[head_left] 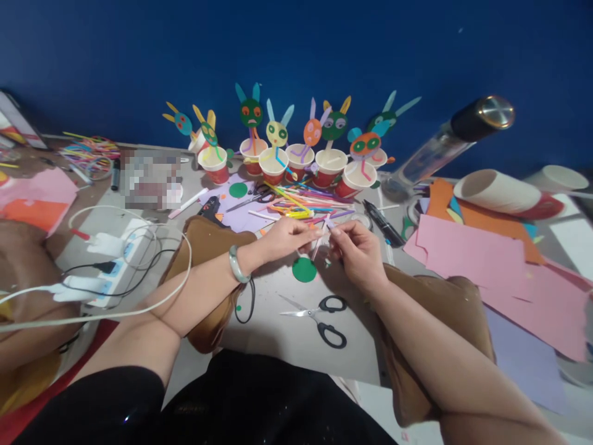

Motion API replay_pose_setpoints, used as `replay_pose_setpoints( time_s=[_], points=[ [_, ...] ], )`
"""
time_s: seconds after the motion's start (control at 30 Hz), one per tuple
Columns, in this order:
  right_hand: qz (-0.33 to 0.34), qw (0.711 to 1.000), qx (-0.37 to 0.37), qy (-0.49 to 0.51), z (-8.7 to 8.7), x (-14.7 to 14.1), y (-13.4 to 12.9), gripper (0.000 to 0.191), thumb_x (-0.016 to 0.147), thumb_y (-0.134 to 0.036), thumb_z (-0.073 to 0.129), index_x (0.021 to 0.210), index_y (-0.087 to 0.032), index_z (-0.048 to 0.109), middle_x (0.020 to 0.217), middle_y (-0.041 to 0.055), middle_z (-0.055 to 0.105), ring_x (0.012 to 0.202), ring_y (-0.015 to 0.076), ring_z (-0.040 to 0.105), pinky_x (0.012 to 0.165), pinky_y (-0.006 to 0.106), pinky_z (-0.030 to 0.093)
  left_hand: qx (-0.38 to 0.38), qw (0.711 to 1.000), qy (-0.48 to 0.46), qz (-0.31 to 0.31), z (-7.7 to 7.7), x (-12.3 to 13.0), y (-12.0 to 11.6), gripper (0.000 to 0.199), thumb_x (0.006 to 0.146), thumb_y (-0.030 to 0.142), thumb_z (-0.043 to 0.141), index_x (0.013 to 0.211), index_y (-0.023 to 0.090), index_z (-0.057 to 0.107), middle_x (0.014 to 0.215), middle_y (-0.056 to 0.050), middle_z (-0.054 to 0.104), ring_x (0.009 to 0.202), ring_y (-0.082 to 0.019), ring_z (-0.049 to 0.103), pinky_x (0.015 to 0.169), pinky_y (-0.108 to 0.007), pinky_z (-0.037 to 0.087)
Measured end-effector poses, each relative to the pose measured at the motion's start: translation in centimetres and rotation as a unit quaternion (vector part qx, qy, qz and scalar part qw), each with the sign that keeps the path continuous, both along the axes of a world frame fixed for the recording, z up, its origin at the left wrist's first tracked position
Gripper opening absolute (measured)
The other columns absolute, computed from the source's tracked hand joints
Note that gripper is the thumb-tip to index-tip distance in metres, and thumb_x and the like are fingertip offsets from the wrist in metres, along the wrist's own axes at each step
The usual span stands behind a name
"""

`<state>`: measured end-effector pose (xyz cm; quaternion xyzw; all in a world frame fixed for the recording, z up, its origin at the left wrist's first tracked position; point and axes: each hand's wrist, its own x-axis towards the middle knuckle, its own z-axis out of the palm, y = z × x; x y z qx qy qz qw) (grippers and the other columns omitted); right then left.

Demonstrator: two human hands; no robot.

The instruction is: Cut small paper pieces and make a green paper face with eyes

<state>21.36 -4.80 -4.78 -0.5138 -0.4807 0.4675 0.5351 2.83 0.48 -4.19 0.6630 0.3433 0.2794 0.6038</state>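
My left hand (291, 238), with a pale bangle (239, 264) at its wrist, pinches a thin light-purple strip (327, 221). Opposite it, my right hand (354, 247) has its fingertips closed on the same small strip. Just under the hands a green paper circle (304, 270) lies on the table, with a thin pale stick (317, 248) above it. Black-handled scissors (315, 313) rest slightly open closer to my body. Beyond my hands is a pile of colored sticks (315, 201).
Several red and white paper cups (278, 165) with paper animal faces line the blue wall. A bottle (430, 151), pink paper (472, 253) and a brown cushion (440, 309) are on the right. At left are a power strip (125, 262), cables and another person's arm (28, 266).
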Motion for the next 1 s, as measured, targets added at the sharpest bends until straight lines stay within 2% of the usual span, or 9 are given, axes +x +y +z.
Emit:
replay_pose_setpoints(
  time_s=[0.1, 0.2, 0.3, 0.43, 0.67, 0.8, 0.87, 0.9, 1.0],
  points=[
    [0.001, 1.000, 0.008, 0.000, -0.4, 0.0, 0.1, 0.044, 0.080, -0.061, 0.082, 0.077, -0.023, 0.060, 0.056, -0.0045, 0.057, 0.043, 0.0091, 0.045, 0.043, 0.025, 0.040, -0.014, 1.000, 0.021, -0.010, -0.2, 0.0, 0.0, 0.054, 0.093, 0.058, 0.063, 0.060, 0.016, 0.061, 0.056, -0.002, 0.060, 0.056, -0.011, 0.056, 0.058, -0.025, 0.045],
    [0.008, 1.000, 0.014, 0.000, -0.6, 0.0, 0.2, 0.044, 0.080, -0.061, 0.082, 0.077, -0.023, 0.060, 0.055, -0.0049, 0.057, 0.042, 0.0097, 0.044, 0.043, 0.026, 0.039, -0.039, 0.998, -0.035, 0.020, -0.5, 0.3, 0.0, 0.028, 0.075, 0.035, 0.085, 0.080, 0.014, 0.067, 0.078, -0.002, 0.070, 0.063, -0.009, 0.059, 0.063, -0.023, 0.048],
    [0.022, 1.000, 0.010, -0.005, -0.7, -0.1, 0.2, 0.045, 0.079, -0.062, 0.082, 0.076, -0.023, 0.060, 0.053, -0.0046, 0.056, 0.043, 0.0105, 0.046, 0.043, 0.026, 0.039, -0.057, 0.995, -0.084, 0.022, -0.4, 0.4, -0.1, 0.037, 0.069, 0.029, 0.089, 0.097, 0.014, 0.070, 0.091, -0.003, 0.071, 0.065, -0.008, 0.060, 0.065, -0.024, 0.049],
    [0.034, 0.999, -0.002, 0.000, -0.6, -0.4, 0.1, 0.045, 0.078, -0.062, 0.084, 0.075, -0.023, 0.061, 0.053, -0.0044, 0.057, 0.044, 0.0103, 0.047, 0.044, 0.025, 0.038, -0.044, 0.993, -0.107, 0.036, -0.1, 0.3, -0.1, 0.035, 0.077, 0.046, 0.083, 0.078, 0.014, 0.070, 0.072, 0.000, 0.064, 0.069, -0.010, 0.059, 0.068, -0.026, 0.049],
    [0.050, 0.998, 0.001, -0.024, -0.6, -0.7, 0.1, 0.045, 0.080, -0.062, 0.081, 0.076, -0.021, 0.063, 0.057, -0.0030, 0.060, 0.045, 0.0100, 0.049, 0.046, 0.025, 0.040, -0.109, 0.982, -0.136, 0.074, -0.5, 0.6, 0.0, 0.044, 0.065, 0.050, 0.091, 0.076, 0.015, 0.066, 0.071, 0.002, 0.062, 0.066, -0.009, 0.056, 0.068, -0.026, 0.049],
    [0.077, 0.987, -0.012, -0.140, 1.3, 0.1, 0.0, 0.043, 0.087, -0.062, 0.071, 0.079, -0.021, 0.065, 0.060, -0.0012, 0.063, 0.048, 0.0116, 0.051, 0.048, 0.026, 0.041, -0.111, 0.978, -0.152, 0.090, 0.0, 0.5, 0.1, 0.041, 0.067, 0.046, 0.090, 0.070, 0.015, 0.064, 0.067, 0.003, 0.062, 0.065, -0.008, 0.056, 0.067, -0.025, 0.047],
    [0.134, 0.951, -0.008, -0.279, 2.9, 0.7, -1.0, 0.033, 0.089, -0.051, 0.069, 0.079, -0.020, 0.067, 0.064, 0.0005, 0.068, 0.056, 0.0137, 0.057, 0.055, 0.027, 0.044, -0.116, 0.976, -0.155, 0.102, 0.2, 0.4, 0.2, 0.041, 0.067, 0.045, 0.090, 0.067, 0.015, 0.063, 0.064, 0.002, 0.062, 0.063, -0.008, 0.056, 0.066, -0.025, 0.045],
    [0.176, 0.916, -0.002, -0.361, 3.7, 1.0, -1.8, 0.025, 0.089, -0.044, 0.071, 0.080, -0.020, 0.069, 0.068, 0.0010, 0.070, 0.060, 0.0147, 0.060, 0.058, 0.027, 0.044, -0.122, 0.974, -0.158, 0.105, 0.3, 0.3, 0.3, 0.041, 0.066, 0.045, 0.090, 0.066, 0.015, 0.063, 0.063, 0.002, 0.062, 0.062, -0.008, 0.056, 0.066, -0.025, 0.045],
    [0.276, 0.761, -0.008, -0.587, 5.1, 1.6, -5.0, 0.012, 0.081, -0.030, 0.079, 0.082, -0.021, 0.072, 0.077, 0.0031, 0.074, 0.070, 0.0190, 0.067, 0.062, 0.028, 0.042, -0.157, 0.966, -0.172, 0.109, 0.3, 0.3, 0.6, 0.042, 0.061, 0.043, 0.093, 0.067, 0.015, 0.062, 0.062, 0.003, 0.064, 0.061, -0.007, 0.056, 0.067, -0.025, 0.046]
  ],
)
